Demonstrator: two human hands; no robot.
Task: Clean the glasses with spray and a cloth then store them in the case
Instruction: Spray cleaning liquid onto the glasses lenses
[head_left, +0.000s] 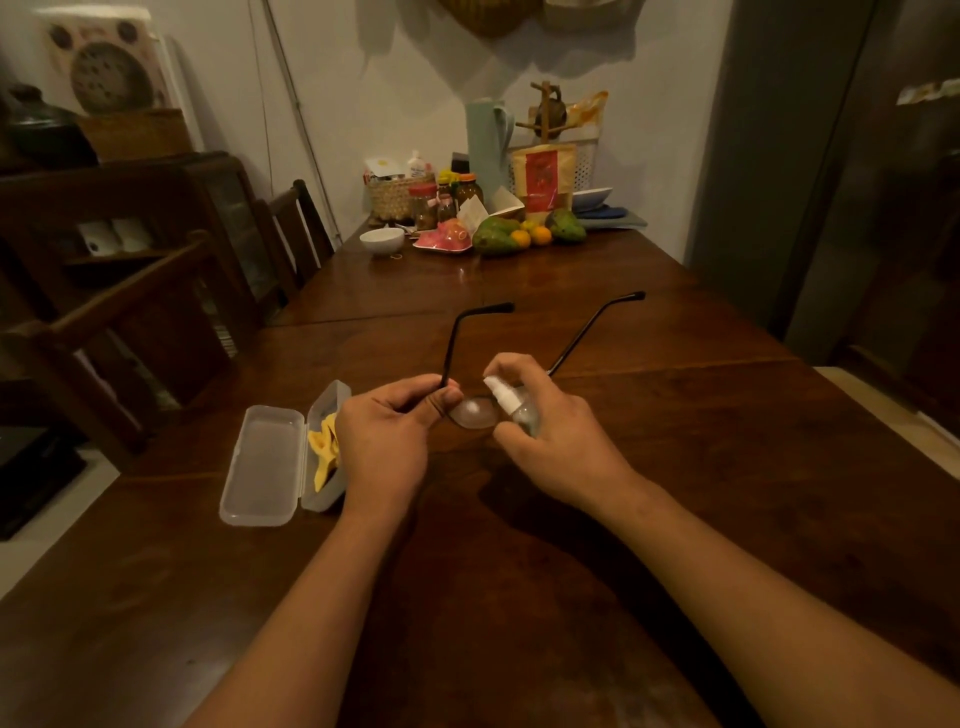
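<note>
My left hand pinches the black-framed glasses at the left hinge, just above the dark wooden table. Both temples point away from me. My right hand grips a small clear spray bottle with a white nozzle aimed at the left lens, and my forefinger rests on top of the nozzle. The right lens is hidden behind this hand. A translucent plastic case lies open to the left of my left hand, and a yellow cloth sits in its right half.
At the far end of the table stand a white bowl, jars, a woven basket, a pink plate and fruit. Dark wooden chairs line the left edge. A grey cabinet rises at the right.
</note>
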